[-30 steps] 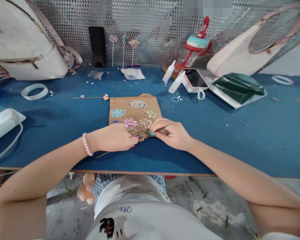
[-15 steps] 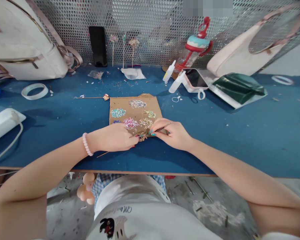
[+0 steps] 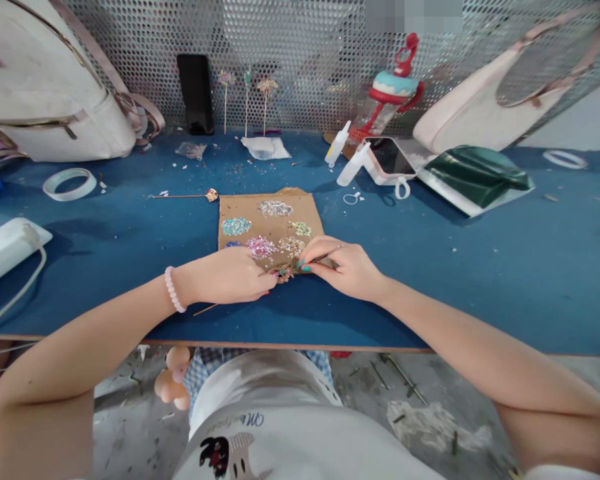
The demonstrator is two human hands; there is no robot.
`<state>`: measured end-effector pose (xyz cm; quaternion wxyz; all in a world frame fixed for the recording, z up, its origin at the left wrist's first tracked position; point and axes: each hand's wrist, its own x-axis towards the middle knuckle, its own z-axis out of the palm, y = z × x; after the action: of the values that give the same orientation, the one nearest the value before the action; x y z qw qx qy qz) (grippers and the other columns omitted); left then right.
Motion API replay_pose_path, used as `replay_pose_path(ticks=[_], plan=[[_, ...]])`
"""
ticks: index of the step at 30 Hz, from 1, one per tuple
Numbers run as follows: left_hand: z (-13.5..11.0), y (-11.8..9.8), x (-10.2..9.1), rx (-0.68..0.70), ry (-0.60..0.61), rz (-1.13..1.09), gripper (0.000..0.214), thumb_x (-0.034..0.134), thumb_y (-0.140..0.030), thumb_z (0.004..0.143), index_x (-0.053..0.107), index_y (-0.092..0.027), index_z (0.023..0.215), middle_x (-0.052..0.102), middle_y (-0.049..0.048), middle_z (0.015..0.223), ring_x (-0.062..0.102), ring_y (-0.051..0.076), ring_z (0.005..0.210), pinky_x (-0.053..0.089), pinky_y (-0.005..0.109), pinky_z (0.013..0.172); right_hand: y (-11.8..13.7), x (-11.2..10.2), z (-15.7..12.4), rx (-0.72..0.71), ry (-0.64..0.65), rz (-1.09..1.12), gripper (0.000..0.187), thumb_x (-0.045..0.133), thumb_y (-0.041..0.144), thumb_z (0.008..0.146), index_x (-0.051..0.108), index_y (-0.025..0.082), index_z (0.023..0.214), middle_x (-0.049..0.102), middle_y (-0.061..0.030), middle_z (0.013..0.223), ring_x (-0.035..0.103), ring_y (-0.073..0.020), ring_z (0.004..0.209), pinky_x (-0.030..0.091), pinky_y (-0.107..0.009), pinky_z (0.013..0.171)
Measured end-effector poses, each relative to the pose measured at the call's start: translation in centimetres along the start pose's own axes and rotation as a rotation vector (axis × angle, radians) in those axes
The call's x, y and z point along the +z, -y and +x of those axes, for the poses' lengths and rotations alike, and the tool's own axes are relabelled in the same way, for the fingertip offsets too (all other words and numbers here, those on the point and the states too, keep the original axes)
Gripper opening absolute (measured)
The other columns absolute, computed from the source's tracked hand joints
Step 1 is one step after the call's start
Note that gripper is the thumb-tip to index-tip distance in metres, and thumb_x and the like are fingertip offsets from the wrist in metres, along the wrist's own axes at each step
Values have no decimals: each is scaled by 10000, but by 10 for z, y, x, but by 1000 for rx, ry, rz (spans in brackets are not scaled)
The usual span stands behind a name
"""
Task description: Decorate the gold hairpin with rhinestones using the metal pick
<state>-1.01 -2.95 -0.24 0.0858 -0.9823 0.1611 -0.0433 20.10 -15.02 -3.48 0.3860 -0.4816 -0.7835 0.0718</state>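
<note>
Pinched in my left hand (image 3: 230, 275) is a thin gold hairpin-like stick (image 3: 205, 309). Its ornament head (image 3: 283, 275), set with coloured bits, shows at my fingertips, and part of the shaft is hidden under the hand. My right hand (image 3: 347, 267) is closed on slim dark tweezers (image 3: 325, 256), their tips close to the ornament and partly covered by my fingers. Both hands rest at the near edge of a cardboard piece (image 3: 260, 267). On it lie small piles of chips: silver (image 3: 275, 209), turquoise (image 3: 237, 226), pink (image 3: 261, 247), champagne (image 3: 293, 247), green (image 3: 301, 229) and blue (image 3: 233, 244).
Another gold stick (image 3: 185, 196) lies behind the cardboard's left corner. Three decorated sticks (image 3: 247, 100) stand at the back beside a black phone (image 3: 195, 93). Two white squeeze bottles (image 3: 338, 145), a red-handled cup (image 3: 393, 90), tape (image 3: 70, 185) and bags (image 3: 480, 177) surround the workspace.
</note>
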Motion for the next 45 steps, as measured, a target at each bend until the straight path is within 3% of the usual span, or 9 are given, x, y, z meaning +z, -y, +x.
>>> replay_pose_path(ticks=[31, 45], plan=[[-2, 1, 3, 7, -31, 6, 207, 451, -177, 925, 575, -159, 761, 633, 38, 691, 579, 165, 591, 408, 296, 574, 1, 1, 2, -87, -10, -1, 75, 518, 162, 895, 562, 212, 859, 663, -34, 788, 632, -154, 767, 534, -311, 681], [0, 0, 0, 14, -38, 6, 261, 431, -146, 921, 549, -170, 689, 596, 20, 613, 546, 153, 537, 402, 295, 563, 2, 0, 3, -117, -8, -26, 93, 505, 146, 896, 558, 211, 855, 659, -32, 784, 620, -155, 765, 533, -322, 681]])
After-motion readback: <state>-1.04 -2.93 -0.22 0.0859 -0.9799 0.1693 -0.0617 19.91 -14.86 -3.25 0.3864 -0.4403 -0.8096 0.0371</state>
